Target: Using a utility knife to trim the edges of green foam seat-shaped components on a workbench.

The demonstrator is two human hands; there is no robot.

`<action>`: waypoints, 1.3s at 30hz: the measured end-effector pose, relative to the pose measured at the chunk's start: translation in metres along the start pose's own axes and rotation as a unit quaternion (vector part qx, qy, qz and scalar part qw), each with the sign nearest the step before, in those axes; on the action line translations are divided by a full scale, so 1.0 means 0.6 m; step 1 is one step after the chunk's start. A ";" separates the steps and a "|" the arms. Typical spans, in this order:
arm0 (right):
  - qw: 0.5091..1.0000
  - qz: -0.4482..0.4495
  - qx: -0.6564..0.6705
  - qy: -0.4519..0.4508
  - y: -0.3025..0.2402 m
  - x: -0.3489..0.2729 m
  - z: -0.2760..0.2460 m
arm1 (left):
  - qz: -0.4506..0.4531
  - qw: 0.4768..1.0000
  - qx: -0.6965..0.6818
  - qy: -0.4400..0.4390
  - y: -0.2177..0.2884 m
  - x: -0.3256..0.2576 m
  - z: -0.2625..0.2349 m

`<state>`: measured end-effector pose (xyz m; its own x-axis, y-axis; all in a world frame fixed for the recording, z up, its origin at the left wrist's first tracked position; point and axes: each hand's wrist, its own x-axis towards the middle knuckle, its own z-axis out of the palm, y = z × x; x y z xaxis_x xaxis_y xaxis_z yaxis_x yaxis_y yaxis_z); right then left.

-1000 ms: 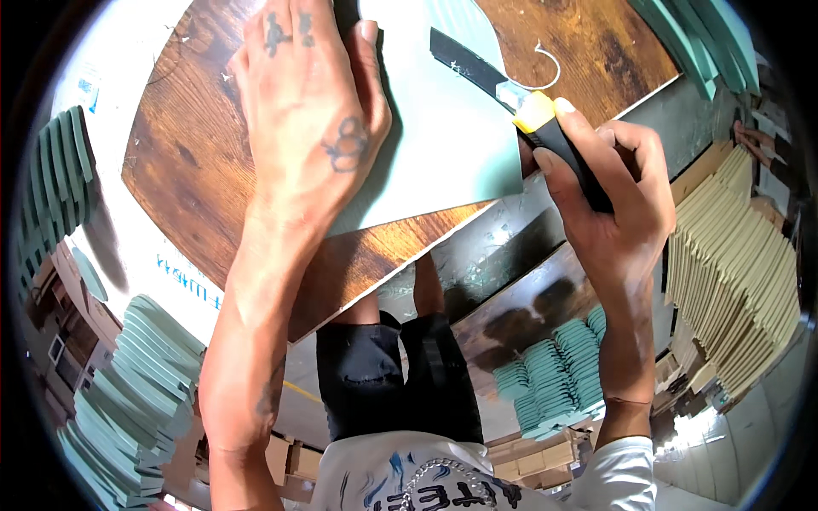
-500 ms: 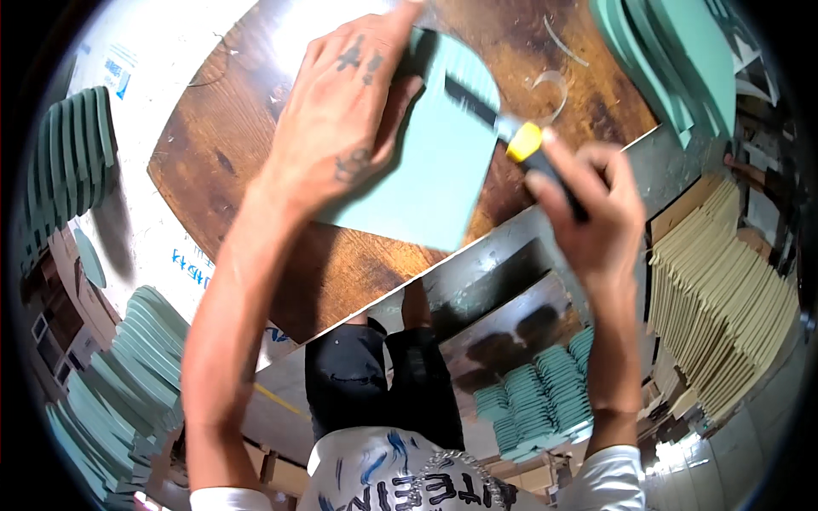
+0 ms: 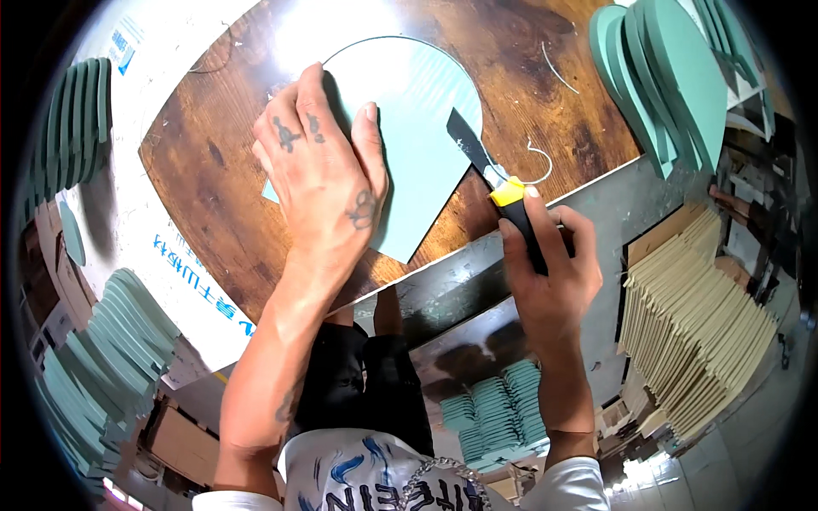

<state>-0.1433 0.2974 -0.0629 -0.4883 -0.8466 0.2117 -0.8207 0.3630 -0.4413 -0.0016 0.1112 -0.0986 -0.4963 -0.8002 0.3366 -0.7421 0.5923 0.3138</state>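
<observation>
A pale green sheet [image 3: 417,111], rounded at its far end and cornered at its near end, lies on a brown wood-grain board [image 3: 204,128]. My left hand [image 3: 319,162] rests flat on its left part, fingers stretched and thumb apart, hiding some of the sheet. In my right hand [image 3: 554,281] is a utility knife [image 3: 513,200] with a black and yellow handle. Its dark blade lies at the sheet's right edge, tip over the green surface. Beside the knife's yellow collar curls a thin pale strip [image 3: 545,162].
Another thin offcut [image 3: 558,72] lies farther off on the board. Rounded green pieces [image 3: 673,85] are stacked at the far right. More green pieces stand at left [image 3: 72,128] and lower left [image 3: 119,341]. Beige sheets [image 3: 699,315] stack at right; small green stacks [image 3: 494,409] sit below the table edge.
The green sheet has turned, its rounded end now showing more and a corner pointing toward me. My left hand has slid nearer and opened its thumb outward. The knife has come nearer me.
</observation>
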 end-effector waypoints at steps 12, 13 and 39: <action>0.996 -0.082 -0.005 -0.023 0.040 0.150 0.015 | 0.033 0.999 -0.042 0.010 -0.015 0.006 0.007; 0.996 -0.090 -0.002 -0.024 0.048 0.157 0.009 | 0.054 0.997 -0.054 0.021 -0.015 0.014 0.013; 0.999 -0.045 0.018 -0.015 0.054 0.123 0.006 | 0.048 0.998 0.020 -0.022 0.002 0.069 0.037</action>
<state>-0.2048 0.2453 -0.0648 -0.4039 -0.8865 0.2257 -0.8494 0.2718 -0.4524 -0.0330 0.0769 -0.1040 -0.5852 -0.7438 0.3230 -0.7070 0.6630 0.2461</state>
